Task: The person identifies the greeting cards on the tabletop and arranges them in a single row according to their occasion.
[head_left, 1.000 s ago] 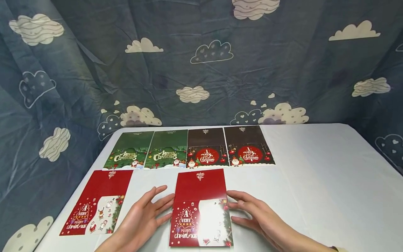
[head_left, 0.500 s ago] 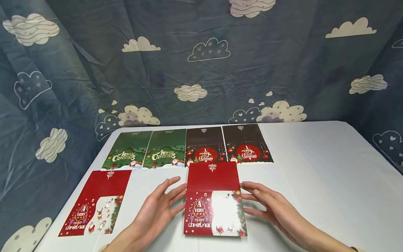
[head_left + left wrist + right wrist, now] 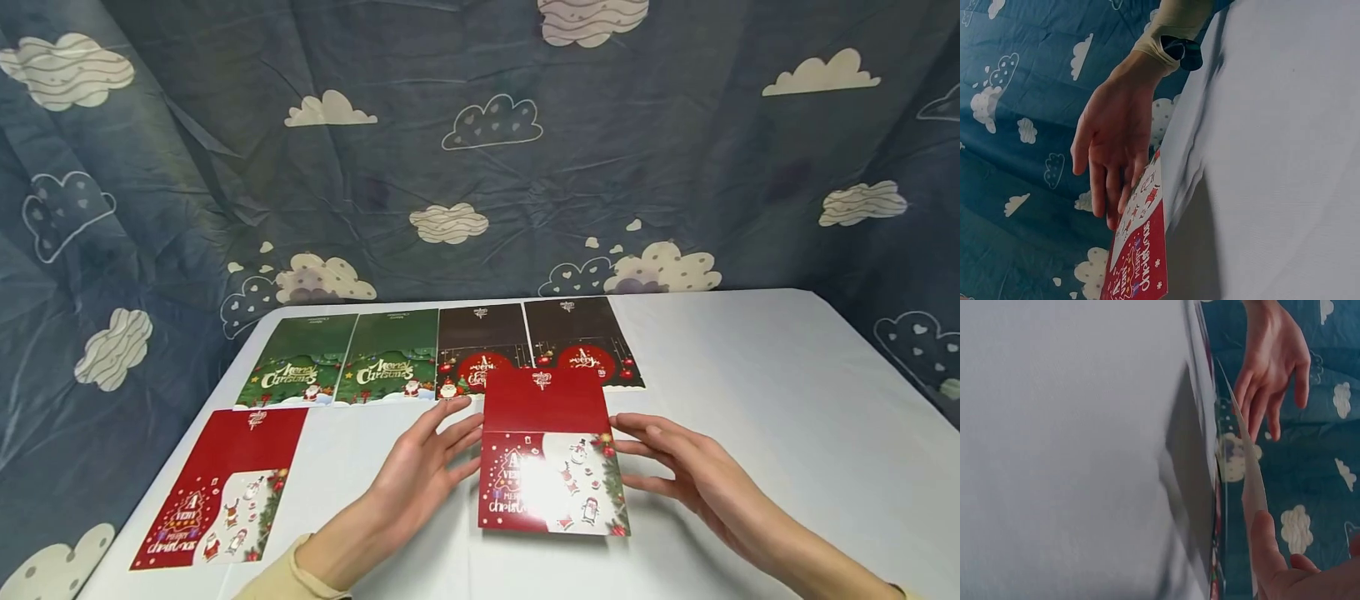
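An unfolded red Christmas card (image 3: 551,454), with a red upper panel and a printed lower panel, is held between both hands. My left hand (image 3: 423,475) has its fingers extended to the card's left edge. On the opposite edge my right hand (image 3: 697,479) touches with fingertips, fingers mostly straight. In the left wrist view the card (image 3: 1138,244) tilts above the white tabletop, casting a shadow. Seen nearly edge-on in the right wrist view, the card (image 3: 1250,475) is thin and lifted. Its top overlaps two dark cards in the head view.
Two green Christmas cards (image 3: 296,362) and two dark ones (image 3: 480,325) line the back of the white table (image 3: 750,400). Another red card (image 3: 225,487) lies at the left. A blue cloud-patterned curtain (image 3: 420,167) hangs behind.
Both hands have carried the red card up off the tabletop, to the right and toward the back row. The other cards stay where they lay.
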{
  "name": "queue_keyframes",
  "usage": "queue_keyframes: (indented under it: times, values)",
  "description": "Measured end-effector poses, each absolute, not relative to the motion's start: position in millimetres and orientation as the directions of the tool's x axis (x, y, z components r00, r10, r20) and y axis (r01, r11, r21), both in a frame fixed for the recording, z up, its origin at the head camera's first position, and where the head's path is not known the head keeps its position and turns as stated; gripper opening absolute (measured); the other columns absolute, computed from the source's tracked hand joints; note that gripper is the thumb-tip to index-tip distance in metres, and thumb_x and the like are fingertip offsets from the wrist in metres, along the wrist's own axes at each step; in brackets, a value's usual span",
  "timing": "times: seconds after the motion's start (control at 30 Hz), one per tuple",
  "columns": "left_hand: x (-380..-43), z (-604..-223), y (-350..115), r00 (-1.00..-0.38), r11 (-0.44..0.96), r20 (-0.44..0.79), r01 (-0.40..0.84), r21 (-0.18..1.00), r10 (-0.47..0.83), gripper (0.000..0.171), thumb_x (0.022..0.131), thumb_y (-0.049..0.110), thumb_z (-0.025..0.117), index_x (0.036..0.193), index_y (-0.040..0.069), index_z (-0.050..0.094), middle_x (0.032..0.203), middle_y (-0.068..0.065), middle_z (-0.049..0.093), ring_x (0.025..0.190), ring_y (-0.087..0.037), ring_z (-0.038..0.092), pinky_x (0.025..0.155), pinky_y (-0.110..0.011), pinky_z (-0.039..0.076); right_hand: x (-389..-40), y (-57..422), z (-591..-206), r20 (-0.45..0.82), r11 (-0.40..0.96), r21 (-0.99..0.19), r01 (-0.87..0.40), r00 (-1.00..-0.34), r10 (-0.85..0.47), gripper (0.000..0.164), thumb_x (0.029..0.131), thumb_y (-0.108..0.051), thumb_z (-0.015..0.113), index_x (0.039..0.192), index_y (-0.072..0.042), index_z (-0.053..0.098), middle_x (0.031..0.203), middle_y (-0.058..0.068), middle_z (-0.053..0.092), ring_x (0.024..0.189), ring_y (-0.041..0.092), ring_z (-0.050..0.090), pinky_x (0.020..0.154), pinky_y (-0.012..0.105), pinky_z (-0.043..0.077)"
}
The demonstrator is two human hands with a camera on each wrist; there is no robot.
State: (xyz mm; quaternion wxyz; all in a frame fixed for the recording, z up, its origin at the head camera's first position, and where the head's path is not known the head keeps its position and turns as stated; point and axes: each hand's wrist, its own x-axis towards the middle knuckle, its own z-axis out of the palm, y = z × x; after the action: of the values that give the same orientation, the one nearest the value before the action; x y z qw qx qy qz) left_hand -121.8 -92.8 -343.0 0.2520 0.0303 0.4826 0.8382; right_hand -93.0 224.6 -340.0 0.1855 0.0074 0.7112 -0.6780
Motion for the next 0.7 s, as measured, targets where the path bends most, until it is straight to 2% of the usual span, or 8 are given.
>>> queue_keyframes:
  times: [0.17, 0.37, 0.6, 0.7]
  values:
    - [-126.7, -343.3, -79.0, -0.872, -0.411, -0.195, -0.396, 0.821, 0.45, 0.061, 0.106, 0.039, 0.035, 0.153, 0.002, 0.018, 0.158, -0.025, 0.019, 0.147, -0.038, 0.013, 0.117, -0.052, 0.019, -97.8, 237.4, -336.1, -0.279, 0.102, -0.96, 0.261, -0.93, -0.24, 0.062, 0.104, -0.043, 0.046, 0.15, -0.003, 0.035, 0.154, 0.02, 0.031, 0.131, 0.032, 0.048, 0.092, 0.043, 0.052]
    - [-136.1, -339.8, -61.7, -0.874, -0.414, -0.178, -0.382, 0.826, 0.451, 0.058, 0.106, 0.039, 0.036, 0.151, 0.004, 0.024, 0.158, -0.023, 0.02, 0.146, -0.039, 0.015, 0.117, -0.053, 0.018, -102.3, 252.0, -332.4, -0.289, 0.142, -0.955, 0.261, -0.928, -0.234, 0.064, 0.103, -0.043, 0.046, 0.152, -0.003, 0.032, 0.154, 0.021, 0.03, 0.13, 0.032, 0.048, 0.091, 0.043, 0.053]
    - [-150.3, -339.9, -39.7, -0.872, -0.451, -0.192, -0.407, 0.794, 0.45, 0.056, 0.106, 0.037, 0.036, 0.15, 0.004, 0.026, 0.158, -0.022, 0.022, 0.145, -0.038, 0.019, 0.116, -0.053, 0.02, -108.0, 276.9, -332.6, -0.225, 0.127, -0.972, 0.198, -0.943, -0.246, 0.063, 0.106, -0.039, 0.041, 0.152, 0.001, 0.028, 0.152, 0.023, 0.032, 0.119, 0.014, 0.058, 0.09, 0.043, 0.053]
    - [-156.3, -340.9, -30.4, -0.869, -0.471, -0.187, -0.415, 0.778, 0.458, 0.057, 0.106, 0.037, 0.035, 0.151, 0.003, 0.025, 0.158, -0.022, 0.022, 0.145, -0.039, 0.018, 0.116, -0.054, 0.019, -111.7, 287.9, -331.8, -0.199, 0.137, -0.976, 0.168, -0.946, -0.257, 0.06, 0.107, -0.037, 0.039, 0.152, 0.002, 0.028, 0.151, 0.021, 0.034, 0.118, 0.011, 0.058, 0.09, 0.042, 0.053]
